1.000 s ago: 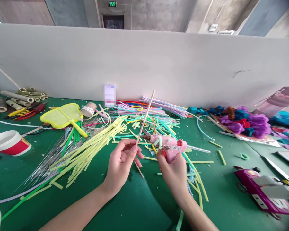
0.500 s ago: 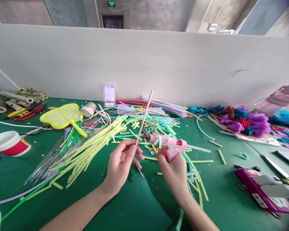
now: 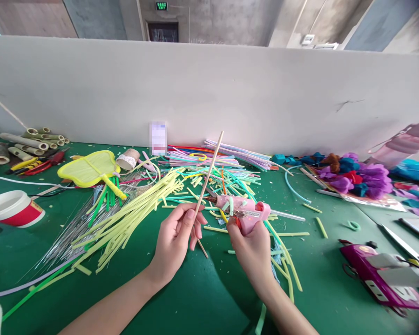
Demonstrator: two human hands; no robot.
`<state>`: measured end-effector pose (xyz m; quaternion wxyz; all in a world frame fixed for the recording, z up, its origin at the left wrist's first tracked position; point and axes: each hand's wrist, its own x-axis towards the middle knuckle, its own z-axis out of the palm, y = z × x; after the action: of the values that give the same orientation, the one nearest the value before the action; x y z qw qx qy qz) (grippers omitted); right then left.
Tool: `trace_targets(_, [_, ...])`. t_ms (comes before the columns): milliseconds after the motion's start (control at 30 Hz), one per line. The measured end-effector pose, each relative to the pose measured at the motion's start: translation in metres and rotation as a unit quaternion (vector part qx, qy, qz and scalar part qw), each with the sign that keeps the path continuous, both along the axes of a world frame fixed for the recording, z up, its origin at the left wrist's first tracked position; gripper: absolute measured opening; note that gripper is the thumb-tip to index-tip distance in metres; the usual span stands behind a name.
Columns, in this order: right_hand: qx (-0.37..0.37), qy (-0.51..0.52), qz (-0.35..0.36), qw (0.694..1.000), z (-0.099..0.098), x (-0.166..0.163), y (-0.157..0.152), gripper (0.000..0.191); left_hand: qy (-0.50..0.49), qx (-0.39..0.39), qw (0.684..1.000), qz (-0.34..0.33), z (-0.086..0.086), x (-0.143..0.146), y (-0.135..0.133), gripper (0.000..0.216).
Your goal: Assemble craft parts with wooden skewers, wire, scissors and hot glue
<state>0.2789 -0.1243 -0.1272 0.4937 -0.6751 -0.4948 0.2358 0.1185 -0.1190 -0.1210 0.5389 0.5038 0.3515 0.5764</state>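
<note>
Wooden stick (image 3: 210,172) pinched in your left hand (image 3: 176,237), tilted, upper end leaning right. Pink glue gun (image 3: 242,208) gripped in your right hand (image 3: 253,246), nozzle (image 3: 211,198) just beside stick, contact unclear. Both above green table (image 3: 195,307); yellow strips (image 3: 136,214) lie to your left.

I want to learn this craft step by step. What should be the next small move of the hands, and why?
Probably the left hand should turn the stick slightly. It pinches the stick at a slant, and the right hand holds the glue gun, nozzle close to the stick. A turn might bring another side toward the nozzle; whether they touch, I cannot tell.
</note>
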Motion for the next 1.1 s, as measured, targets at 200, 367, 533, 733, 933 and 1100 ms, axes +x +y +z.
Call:
trace_targets(200, [0.012,-0.006,0.005,1.000,-0.0007,0.0013,-0.0002,0.028,-0.011,-0.015,1.000,-0.001,-0.0002,-0.0015,-0.0017,0.023])
trace_targets(367, [0.017,-0.006,0.015,1.000,-0.0014,0.0018,-0.0009,0.026,0.005,-0.027,1.000,0.009,-0.0006,-0.0009,-0.0021,0.021])
trace_targets(533, [0.029,-0.012,0.011,0.999,-0.0012,0.0018,-0.0012,0.025,0.003,-0.015,1.000,0.007,-0.0033,-0.0009,-0.0012,0.023])
trace_targets(733, [0.030,-0.010,0.016,0.999,0.0012,0.0004,-0.0023,0.023,0.002,-0.014,1.000,-0.003,-0.0019,-0.0012,-0.0021,0.025])
trace_targets(933, [0.036,-0.009,0.010,0.999,0.0019,-0.0002,-0.0013,0.022,0.001,-0.013,1.000,-0.007,0.0000,-0.0013,-0.0026,0.026])
trace_targets(1100, [0.022,-0.015,0.007,1.000,0.0015,0.0002,-0.0016,0.022,0.006,-0.013,1.000,-0.015,0.0011,-0.0012,-0.0026,0.029])
